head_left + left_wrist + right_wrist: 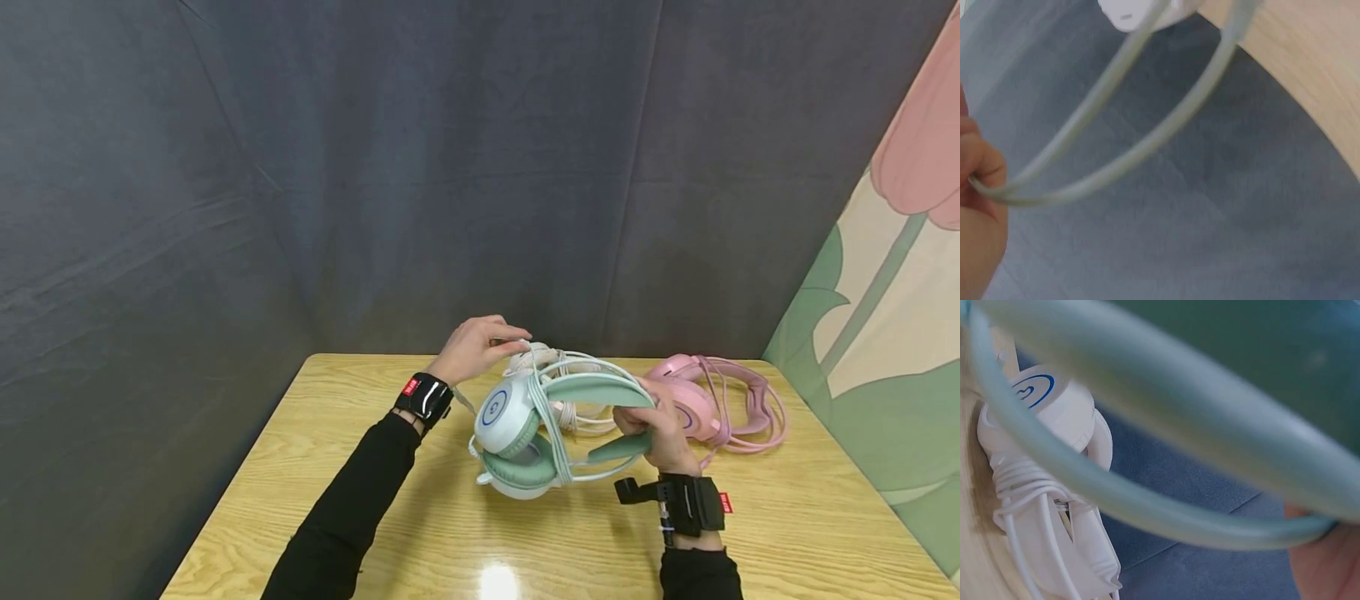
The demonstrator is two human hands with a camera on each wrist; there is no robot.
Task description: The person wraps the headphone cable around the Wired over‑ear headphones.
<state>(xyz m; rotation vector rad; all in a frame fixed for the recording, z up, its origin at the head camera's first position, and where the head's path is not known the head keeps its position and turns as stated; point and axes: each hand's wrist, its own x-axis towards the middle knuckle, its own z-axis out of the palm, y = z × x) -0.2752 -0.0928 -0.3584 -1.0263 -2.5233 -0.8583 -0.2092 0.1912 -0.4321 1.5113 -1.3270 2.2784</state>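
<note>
- right hand [660,433]: fingers curled around the band of the green headset [525,433], held just above the counter [420,533].
- left hand [472,348]: fingers pinch a loop of the pale cable [1147,144] above the earcups.
- white headset [558,392] lies directly behind, touching.
- pink headset [712,400] lies right of it, cable coiled, near the floral panel [885,317].

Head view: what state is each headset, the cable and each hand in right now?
Green headset: lifted off the table, cable wound round it.
Cable: a loop pulled away from the headset, pinched by the left hand.
Left hand: pinches the cable loop.
Right hand: grips the green headband.
White headset: lies on the table, cable wrapped round it.
Pink headset: lies on the table, cable looped beside it.
</note>
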